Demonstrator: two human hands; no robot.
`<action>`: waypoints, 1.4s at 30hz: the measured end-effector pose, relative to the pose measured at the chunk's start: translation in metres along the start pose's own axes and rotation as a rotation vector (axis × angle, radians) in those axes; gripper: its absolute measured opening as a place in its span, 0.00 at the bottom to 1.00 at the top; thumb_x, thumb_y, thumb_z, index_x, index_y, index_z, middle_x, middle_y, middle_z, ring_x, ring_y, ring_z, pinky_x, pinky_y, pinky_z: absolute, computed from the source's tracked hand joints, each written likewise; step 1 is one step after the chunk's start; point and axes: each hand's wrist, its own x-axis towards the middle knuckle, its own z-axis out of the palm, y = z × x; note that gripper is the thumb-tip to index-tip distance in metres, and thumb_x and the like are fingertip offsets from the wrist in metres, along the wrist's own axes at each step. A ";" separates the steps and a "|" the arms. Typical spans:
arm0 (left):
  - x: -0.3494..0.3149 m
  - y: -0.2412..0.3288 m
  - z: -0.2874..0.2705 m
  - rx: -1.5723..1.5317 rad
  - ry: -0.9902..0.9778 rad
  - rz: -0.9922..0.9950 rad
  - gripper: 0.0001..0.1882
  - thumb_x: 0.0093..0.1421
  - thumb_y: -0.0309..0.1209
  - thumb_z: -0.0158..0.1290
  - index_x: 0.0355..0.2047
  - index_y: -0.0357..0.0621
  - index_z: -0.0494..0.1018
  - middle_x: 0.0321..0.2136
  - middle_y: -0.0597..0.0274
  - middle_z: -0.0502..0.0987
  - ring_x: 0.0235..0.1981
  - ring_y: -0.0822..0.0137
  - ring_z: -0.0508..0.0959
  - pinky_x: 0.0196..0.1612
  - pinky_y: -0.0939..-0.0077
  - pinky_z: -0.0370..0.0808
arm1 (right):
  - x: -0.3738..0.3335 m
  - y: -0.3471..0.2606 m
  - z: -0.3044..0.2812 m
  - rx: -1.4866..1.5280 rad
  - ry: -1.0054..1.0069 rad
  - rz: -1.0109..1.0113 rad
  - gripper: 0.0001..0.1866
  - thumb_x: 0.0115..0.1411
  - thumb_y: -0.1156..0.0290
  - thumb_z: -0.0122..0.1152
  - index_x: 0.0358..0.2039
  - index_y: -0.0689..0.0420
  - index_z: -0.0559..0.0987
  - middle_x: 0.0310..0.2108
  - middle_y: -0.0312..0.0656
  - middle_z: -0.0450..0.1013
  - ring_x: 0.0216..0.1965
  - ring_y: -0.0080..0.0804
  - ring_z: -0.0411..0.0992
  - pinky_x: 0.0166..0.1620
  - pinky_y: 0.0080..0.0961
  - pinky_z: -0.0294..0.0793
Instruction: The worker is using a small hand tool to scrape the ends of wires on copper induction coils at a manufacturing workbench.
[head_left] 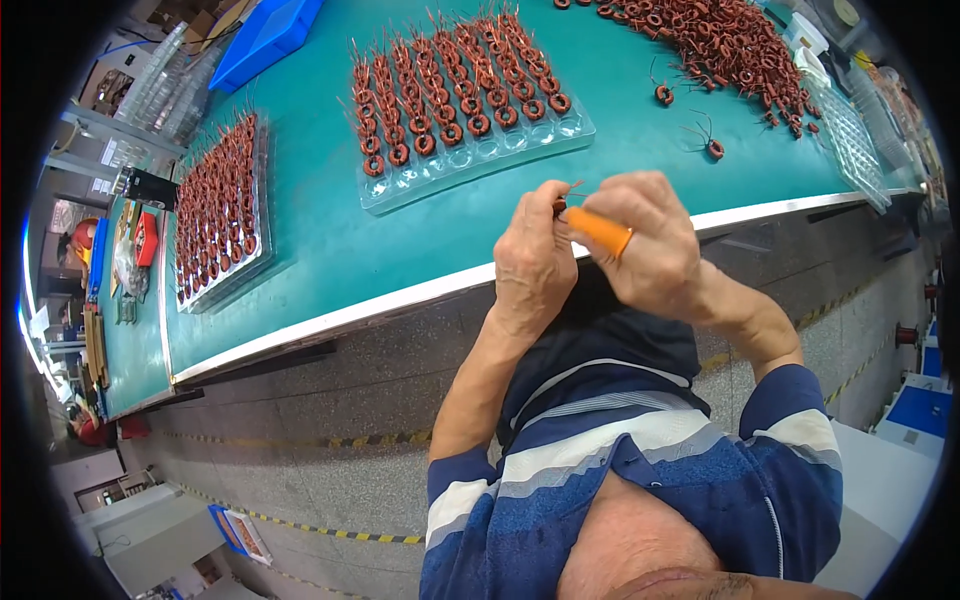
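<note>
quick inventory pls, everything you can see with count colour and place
held coil: one, reddish brown, at left fingertips, partly hidden
finger cover: one, orange, apparently on right-hand finger
trayed coils: many, reddish brown, table centre and left
coil trays: at least two, see-through, beneath those
coil pile: many, reddish brown, far right
stray coils: at least two, reddish brown, near pile
pocketed tray: at least one, see-through, right edge
bin: one, blue, far left
table: green, white-edged
floor: grey, yellow-black tape
shirt: one, striped blue, white, grey
left hand: one, bare, centre
right hand: one, beside it
</note>
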 end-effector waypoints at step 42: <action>-0.008 0.000 -0.021 -0.576 -0.125 -0.651 0.07 0.67 0.30 0.44 0.41 0.39 0.64 0.19 0.69 0.66 0.19 0.79 0.65 0.21 0.83 0.62 | -0.012 0.020 0.026 0.367 -0.039 0.612 0.08 0.56 0.70 0.64 0.29 0.63 0.81 0.32 0.39 0.74 0.37 0.33 0.72 0.40 0.27 0.72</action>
